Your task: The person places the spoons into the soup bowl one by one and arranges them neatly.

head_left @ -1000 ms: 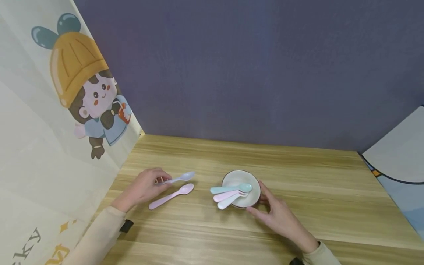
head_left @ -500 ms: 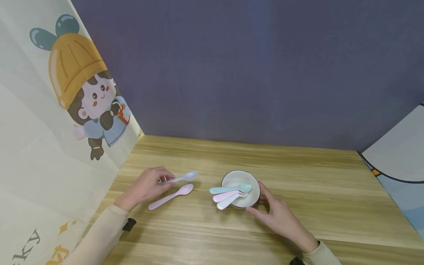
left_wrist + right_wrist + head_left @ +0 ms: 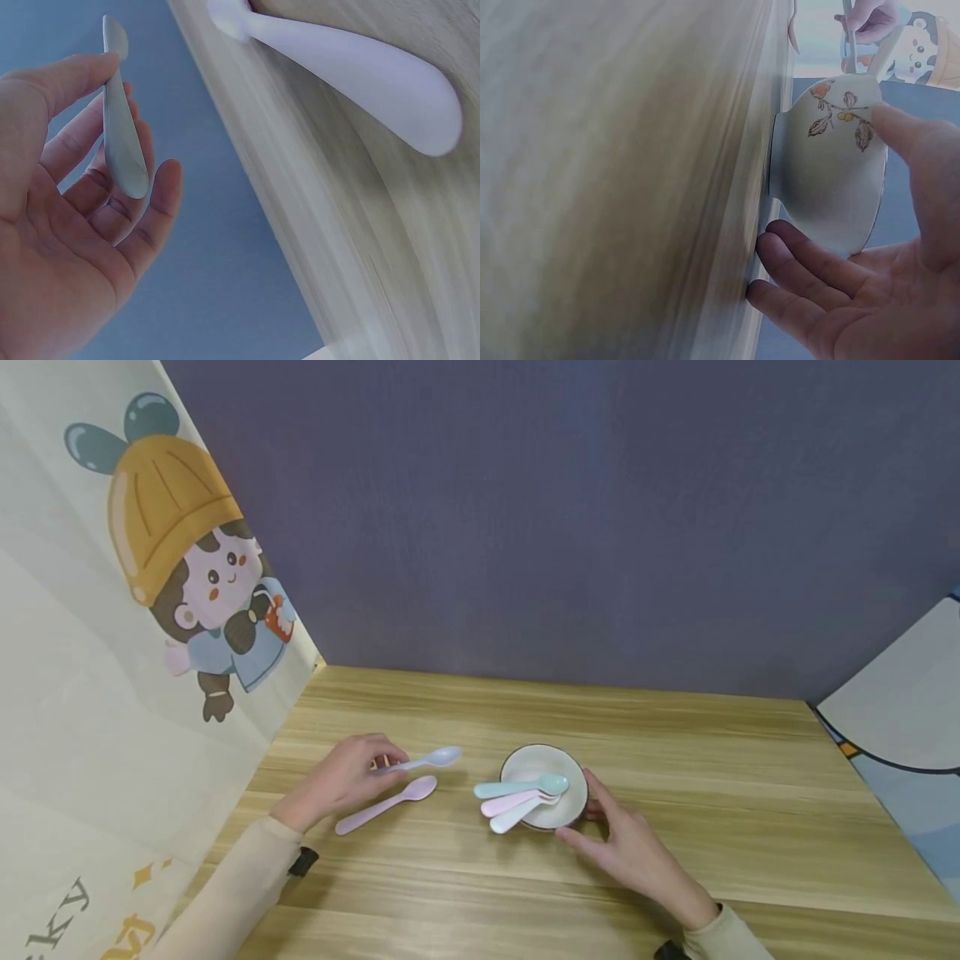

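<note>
Between thumb and fingertips, my left hand [image 3: 348,781] pinches a pale blue-lavender spoon [image 3: 442,757] by its handle, held above the table with its bowl end pointing right. In the left wrist view this spoon [image 3: 124,142] stands out past the thumb. A pink spoon [image 3: 420,788] lies on the wood just below that hand. My right hand [image 3: 630,852] holds the side of a small white dark-rimmed bowl [image 3: 525,764], thumb at the near edge and fingers behind. Leaning in the bowl, handles out over its left rim, are a teal spoon [image 3: 498,790], a pink one and a white one.
The wooden tabletop [image 3: 712,777] runs back to a dark blue-grey panel [image 3: 562,527]. A pale wall panel [image 3: 75,652] with a printed cartoon figure borders the left side. Another printed panel [image 3: 900,718] stands at the right.
My left hand has moved slightly to the right with the blue-lavender spoon, toward the bowl. The right hand and the bowl have stayed in place.
</note>
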Demonstrator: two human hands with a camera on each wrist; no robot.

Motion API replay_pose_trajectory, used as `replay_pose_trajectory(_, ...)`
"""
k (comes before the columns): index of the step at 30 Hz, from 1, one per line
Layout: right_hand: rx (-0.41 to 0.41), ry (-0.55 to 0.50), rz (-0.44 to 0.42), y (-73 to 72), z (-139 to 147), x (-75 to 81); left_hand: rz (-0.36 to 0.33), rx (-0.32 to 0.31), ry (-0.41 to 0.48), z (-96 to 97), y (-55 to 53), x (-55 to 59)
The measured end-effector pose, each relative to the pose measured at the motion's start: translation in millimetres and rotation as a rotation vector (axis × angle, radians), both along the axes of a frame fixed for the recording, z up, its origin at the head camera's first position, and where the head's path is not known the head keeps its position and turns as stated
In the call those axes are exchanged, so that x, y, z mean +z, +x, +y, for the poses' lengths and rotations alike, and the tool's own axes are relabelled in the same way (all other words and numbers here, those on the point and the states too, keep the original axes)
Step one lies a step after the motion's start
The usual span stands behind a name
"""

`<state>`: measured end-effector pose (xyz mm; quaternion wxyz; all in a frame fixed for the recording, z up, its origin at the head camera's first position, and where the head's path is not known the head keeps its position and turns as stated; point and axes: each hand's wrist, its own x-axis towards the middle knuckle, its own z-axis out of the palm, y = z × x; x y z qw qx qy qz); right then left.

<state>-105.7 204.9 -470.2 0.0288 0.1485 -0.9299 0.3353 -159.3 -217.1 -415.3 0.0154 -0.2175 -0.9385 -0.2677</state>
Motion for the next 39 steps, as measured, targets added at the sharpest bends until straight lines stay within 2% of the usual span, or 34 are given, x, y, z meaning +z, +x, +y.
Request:
replay_pose_trajectory(9, -0.002, -0.004, -0.001, 0.3, -1, -0.5, -0.006, -0.02, -0.003, 9.4, -3.7, 0.3)
replay_pose_trajectory(16, -0.004, -0.005, -0.017, -1.6, 1, -3.2, -0.021, -0.032, -0.017, 17.5, -5.2, 5.2)
replay_pose_trajectory(24, -0.008, -0.015, -0.02, -1.4, 3, -3.2, 0.009, -0.059, -0.016, 29.8, -7.6, 10.0)
replay_pose_trajectory(30, -0.052, -0.011, -0.021, 22.6, -16, -3.4, 0.022, -0.142, -0.005, 21.9, -1.5, 10.2)
replay_pose_trajectory(39, -0.119, -0.022, -0.02, 58.3, -42, -11.3, 0.029, -0.224, -0.006, 9.6, 9.6, 11.2)
